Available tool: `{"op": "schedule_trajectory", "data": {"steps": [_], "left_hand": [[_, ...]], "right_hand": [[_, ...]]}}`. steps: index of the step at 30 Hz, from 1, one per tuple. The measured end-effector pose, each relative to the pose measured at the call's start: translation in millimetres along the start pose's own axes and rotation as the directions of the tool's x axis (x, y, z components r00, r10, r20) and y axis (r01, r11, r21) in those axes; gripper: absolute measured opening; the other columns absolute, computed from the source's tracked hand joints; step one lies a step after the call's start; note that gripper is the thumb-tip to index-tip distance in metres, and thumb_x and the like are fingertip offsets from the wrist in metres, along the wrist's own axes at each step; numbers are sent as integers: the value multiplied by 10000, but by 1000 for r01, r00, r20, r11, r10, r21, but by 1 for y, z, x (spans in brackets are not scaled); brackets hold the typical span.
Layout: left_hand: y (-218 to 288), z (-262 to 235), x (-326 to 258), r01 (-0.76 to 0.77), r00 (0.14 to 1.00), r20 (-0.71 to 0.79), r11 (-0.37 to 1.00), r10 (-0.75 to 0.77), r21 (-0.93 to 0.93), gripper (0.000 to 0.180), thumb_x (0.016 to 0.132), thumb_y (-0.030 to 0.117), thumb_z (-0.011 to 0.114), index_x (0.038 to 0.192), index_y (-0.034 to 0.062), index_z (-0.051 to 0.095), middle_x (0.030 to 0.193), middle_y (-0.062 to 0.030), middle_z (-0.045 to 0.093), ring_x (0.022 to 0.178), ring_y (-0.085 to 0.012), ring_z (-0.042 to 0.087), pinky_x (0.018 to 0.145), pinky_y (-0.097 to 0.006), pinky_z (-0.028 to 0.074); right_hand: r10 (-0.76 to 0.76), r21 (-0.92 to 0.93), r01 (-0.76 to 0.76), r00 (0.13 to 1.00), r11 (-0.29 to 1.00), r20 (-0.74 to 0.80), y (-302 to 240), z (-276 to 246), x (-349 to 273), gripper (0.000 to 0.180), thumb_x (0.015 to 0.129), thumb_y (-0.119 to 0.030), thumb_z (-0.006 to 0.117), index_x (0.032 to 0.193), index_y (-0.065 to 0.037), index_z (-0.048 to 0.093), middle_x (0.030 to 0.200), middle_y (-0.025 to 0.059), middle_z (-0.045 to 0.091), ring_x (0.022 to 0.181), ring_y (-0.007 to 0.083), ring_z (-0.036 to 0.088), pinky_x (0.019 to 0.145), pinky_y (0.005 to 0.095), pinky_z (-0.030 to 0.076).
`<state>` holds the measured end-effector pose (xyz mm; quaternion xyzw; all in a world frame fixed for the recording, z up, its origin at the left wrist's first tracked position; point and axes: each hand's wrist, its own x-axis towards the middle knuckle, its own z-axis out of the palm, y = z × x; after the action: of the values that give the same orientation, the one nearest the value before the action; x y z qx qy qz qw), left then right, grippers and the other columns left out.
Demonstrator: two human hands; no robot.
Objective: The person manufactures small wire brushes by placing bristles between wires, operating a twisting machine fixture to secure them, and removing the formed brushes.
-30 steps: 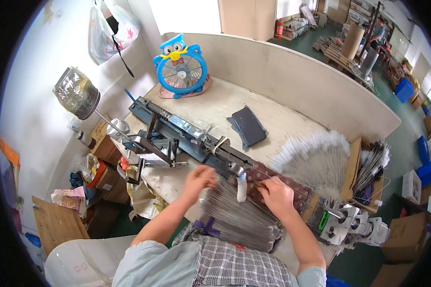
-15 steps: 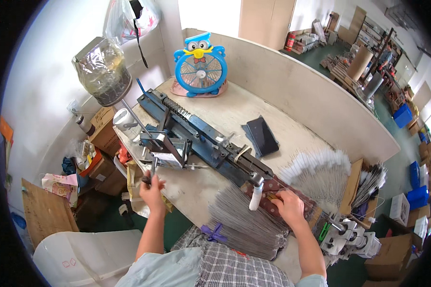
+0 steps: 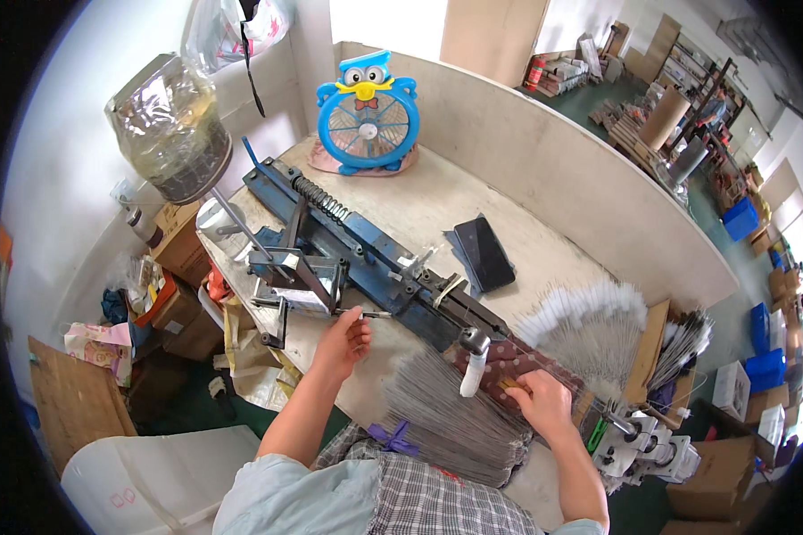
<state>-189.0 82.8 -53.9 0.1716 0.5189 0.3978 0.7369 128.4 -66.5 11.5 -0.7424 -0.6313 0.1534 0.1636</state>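
Note:
My left hand point(image 3: 343, 344) is at the front of the blue metal bench machine point(image 3: 375, 275), fingers curled and fingertips at a thin metal rod point(image 3: 376, 314). Whatever they pinch is too small to make out. Beside it, a black crank handle point(image 3: 277, 332) hangs free from the machine's left side. My right hand point(image 3: 544, 401) is closed on a small yellowish piece point(image 3: 509, 383) above a dotted brown cloth point(image 3: 495, 385). Left of that hand stands a lever with a white-wrapped grip point(image 3: 474, 373). A large bundle of thin grey wires point(image 3: 455, 419) lies between my forearms.
White-tipped wires point(image 3: 584, 330) fan out at the right, by a silver mechanism point(image 3: 647, 453). A black phone point(image 3: 484, 254) and a blue owl-shaped fan point(image 3: 368, 120) are farther back. A plastic-wrapped lamp point(image 3: 174, 134) overhangs the left side. A low partition point(image 3: 553, 147) borders the table.
My left hand has let go of the crank handle and moved right to the thin rod. The crank now hangs down. My right hand stays by the cloth; the view has shifted slightly.

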Motion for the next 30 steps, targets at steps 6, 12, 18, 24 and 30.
{"op": "schedule_trajectory", "data": {"steps": [6,12,18,24,30], "left_hand": [[1,15,-14,-78,994,-79,997,80,26,195,835,297,663,859,111,609,727,16,598,664,-91,573,611,-252,453],[-17,13,-13,-302,933,-162,944,321,132,149,820,206,653,825,63,614,718,-28,618,630,-124,581,608,-263,462],[-61,112,-85,-277,908,372,943,194,184,133,856,130,606,814,4,620,729,-90,635,602,-139,574,566,-273,464],[-100,187,-80,-252,802,589,949,96,188,157,902,149,584,875,5,641,763,-73,652,643,-107,567,591,-240,452],[-112,197,-77,-336,776,625,895,85,294,173,913,171,588,931,11,653,792,-28,651,647,-59,539,599,-204,433]], "right_hand": [[-58,-1,58,998,998,-13,11,-7,-14,221,757,-295,694,809,-82,668,803,70,615,738,266,618,628,383,491],[-152,100,169,976,981,-155,-11,-52,-26,131,752,-150,687,837,-61,644,778,80,607,717,283,605,633,386,487],[-82,161,147,932,976,-354,15,-72,-10,143,769,-93,665,905,-49,654,804,95,635,760,298,604,693,363,480],[53,445,42,978,894,-201,27,-72,-18,162,795,-93,656,939,-19,657,824,111,644,763,277,608,699,337,481],[194,780,-139,981,610,23,49,-63,-18,189,852,-54,639,1011,47,645,917,38,669,812,84,584,736,246,492]]}}
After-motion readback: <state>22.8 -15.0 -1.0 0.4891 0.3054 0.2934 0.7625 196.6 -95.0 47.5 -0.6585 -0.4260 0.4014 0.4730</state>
